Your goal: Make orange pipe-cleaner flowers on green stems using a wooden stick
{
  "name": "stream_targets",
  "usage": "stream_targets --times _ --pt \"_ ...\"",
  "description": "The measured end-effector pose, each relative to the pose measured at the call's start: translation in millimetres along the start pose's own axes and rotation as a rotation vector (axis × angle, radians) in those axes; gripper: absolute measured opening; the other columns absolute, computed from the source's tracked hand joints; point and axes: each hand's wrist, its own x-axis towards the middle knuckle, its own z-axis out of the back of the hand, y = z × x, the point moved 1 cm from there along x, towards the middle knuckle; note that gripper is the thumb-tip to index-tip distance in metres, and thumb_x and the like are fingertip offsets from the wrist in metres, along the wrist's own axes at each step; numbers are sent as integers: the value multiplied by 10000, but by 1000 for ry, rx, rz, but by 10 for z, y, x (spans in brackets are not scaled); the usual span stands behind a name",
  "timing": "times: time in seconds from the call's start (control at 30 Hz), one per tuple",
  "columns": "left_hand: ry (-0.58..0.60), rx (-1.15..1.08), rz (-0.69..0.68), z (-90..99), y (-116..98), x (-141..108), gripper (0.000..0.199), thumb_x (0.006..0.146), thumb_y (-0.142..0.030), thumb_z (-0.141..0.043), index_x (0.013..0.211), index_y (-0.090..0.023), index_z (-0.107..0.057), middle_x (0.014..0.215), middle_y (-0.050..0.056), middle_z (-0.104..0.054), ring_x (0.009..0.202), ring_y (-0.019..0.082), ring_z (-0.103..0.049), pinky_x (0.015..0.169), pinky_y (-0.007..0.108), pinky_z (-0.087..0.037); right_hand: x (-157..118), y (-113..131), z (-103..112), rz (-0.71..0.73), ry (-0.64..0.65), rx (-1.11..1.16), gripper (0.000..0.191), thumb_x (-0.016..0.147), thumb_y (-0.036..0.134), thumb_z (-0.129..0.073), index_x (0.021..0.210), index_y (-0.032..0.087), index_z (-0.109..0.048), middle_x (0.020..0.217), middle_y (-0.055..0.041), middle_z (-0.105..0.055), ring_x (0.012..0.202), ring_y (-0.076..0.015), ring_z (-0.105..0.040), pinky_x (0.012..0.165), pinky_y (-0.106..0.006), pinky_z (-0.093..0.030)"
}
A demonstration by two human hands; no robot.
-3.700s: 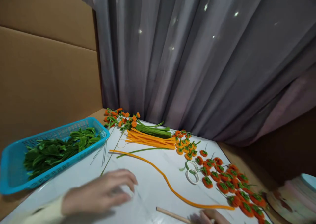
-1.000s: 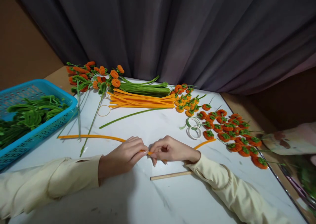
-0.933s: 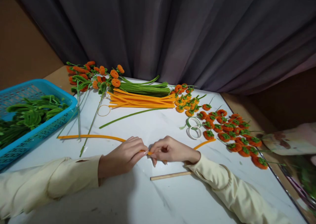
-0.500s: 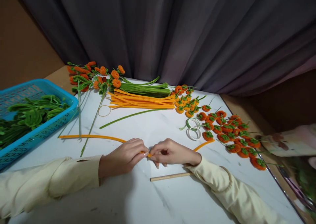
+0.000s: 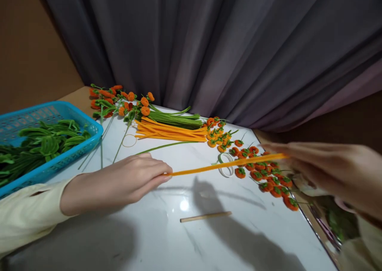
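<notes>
Dark grey curtains (image 5: 193, 44) hang behind a white marbled table (image 5: 161, 235). Above its surface, an orange chenille stem (image 5: 203, 169) is stretched nearly straight, its shadow falling on the tabletop below. The left hand (image 5: 125, 179) has one end in its grip, pinched between thumb and fingers. At the other end, the blurred right hand (image 5: 328, 167) lies along the stem with its fingers extended; I cannot tell whether its grip is pressed together on it.

Nearer the person than the stem, a short wooden stick (image 5: 205, 217) lies on the table. Just past the stem are two tape rolls (image 5: 227, 176), one overlapping the other, and red-orange chenille pumpkins (image 5: 265, 186) spread to the right, partly behind it. Farther back lie a single green stem (image 5: 167, 145), a bundle of orange stems (image 5: 173, 130), a bundle of green stems (image 5: 179, 119) behind that, and yellow-orange pumpkins (image 5: 221, 137) at the bundles' right end. Stemmed orange pumpkins (image 5: 131, 96) sit at the back left corner, and a blue basket (image 5: 64, 159) at left holds green chenille leaves (image 5: 49, 143).
</notes>
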Motion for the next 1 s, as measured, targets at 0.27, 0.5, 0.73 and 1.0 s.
stream_targets --times 0.27,0.5,0.73,1.0 --pt "182 -450 47 -191 -186 22 225 845 -320 -597 689 -183 -685 722 -3 -562 633 97 -518 580 194 -399 997 133 447 80 -128 -520 541 986 421 -132 1331 189 -478 1235 -104 -552 1159 -279 -483 874 -449 -338" --pt "345 -1056 393 -623 46 87 313 820 -419 -600 799 -116 -674 545 -26 -547 416 52 -457 403 167 -340 888 778 -108 116 -127 -372 392 988 245 -355 1340 78 -398 1366 -181 -429 1236 -331 -414 945 -513 -345" --pt "-22 -1240 480 -897 329 175 339 713 -407 -713 744 -102 -569 616 47 -656 478 114 -590 438 205 -445 16 1147 -931 -48 548 232 239 825 359 -634 960 166 -600 872 -62 -627 751 -189 -590 626 -266 -424" --pt "-18 -1268 469 -962 361 153 394 777 -513 -617 806 -148 -470 564 29 -638 421 122 -576 421 212 -448 -116 1366 -1348 -64 547 531 205 721 83 -480 898 175 -525 866 -33 -571 732 -151 -509 609 -230 -359"
